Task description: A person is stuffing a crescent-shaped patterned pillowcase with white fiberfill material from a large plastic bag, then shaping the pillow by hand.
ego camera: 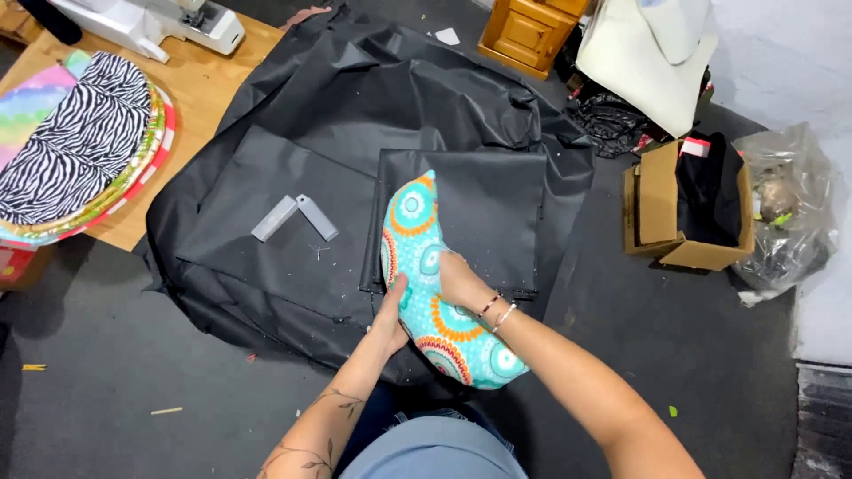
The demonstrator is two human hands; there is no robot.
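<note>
A long curved cushion (417, 239) in turquoise fabric with orange and white circle patterns lies over a spread of black fabric (293, 177) on the floor. My left hand (390, 315) grips its left edge near the middle. My right hand (460, 282), with bracelets at the wrist, presses on its right side. Both hands hold the cushion between them. Its far end points away from me and its near end curls toward my right arm.
Two grey metal bars (295, 217) lie on the black fabric to the left. A wooden table (200, 89) holds a stack of patterned round fabric pieces (80, 146) and a white sewing machine (151, 22). An open cardboard box (688, 208) and a plastic bag (790, 213) stand at right.
</note>
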